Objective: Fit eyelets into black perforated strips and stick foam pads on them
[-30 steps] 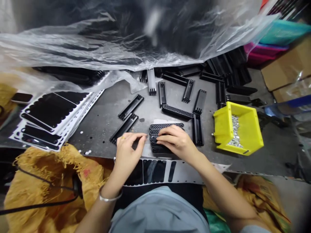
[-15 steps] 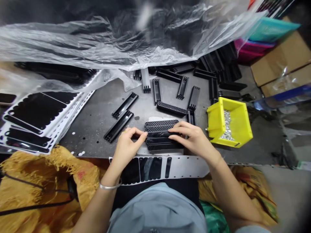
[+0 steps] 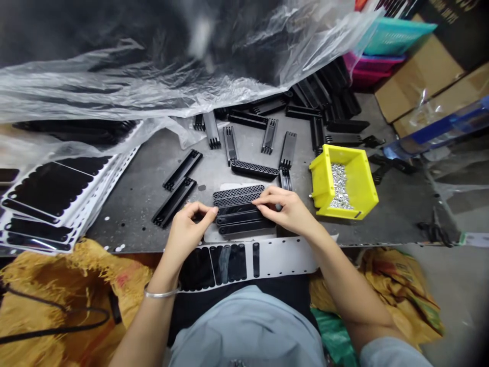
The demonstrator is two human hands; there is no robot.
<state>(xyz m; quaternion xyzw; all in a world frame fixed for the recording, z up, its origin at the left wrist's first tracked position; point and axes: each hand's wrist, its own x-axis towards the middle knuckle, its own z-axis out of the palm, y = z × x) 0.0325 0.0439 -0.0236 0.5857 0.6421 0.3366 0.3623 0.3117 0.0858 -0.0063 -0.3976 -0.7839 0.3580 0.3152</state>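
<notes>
Side by side in front of me lie several black plastic bars (image 3: pixel 244 223), two of them with a honeycomb face (image 3: pixel 239 193). A smooth black sticker strip (image 3: pixel 235 208) lies along the bar just nearer than these. At its left end, my left hand (image 3: pixel 193 224) pinches with thumb and forefinger. My right hand (image 3: pixel 284 208) pinches the strip's right end, its fingers partly covering the bars. Under the bars a pale board (image 3: pixel 210 234) shows. A white backing sheet (image 3: pixel 284 257) with black strip stickers hangs at the table's front edge.
Right of my hands stands a yellow bin (image 3: pixel 361 183) of small metal parts. Loose black bars (image 3: pixel 178 201) lie left and behind. Sticker sheets (image 3: pixel 53 188) are stacked at the left. Clear plastic film (image 3: pixel 153 92) overhangs the back. Cardboard boxes (image 3: pixel 416 76) stand far right.
The view has shifted, so the table things sit further left in it. Both hands stay at the strip's ends; the right fingers have drawn closer together.
</notes>
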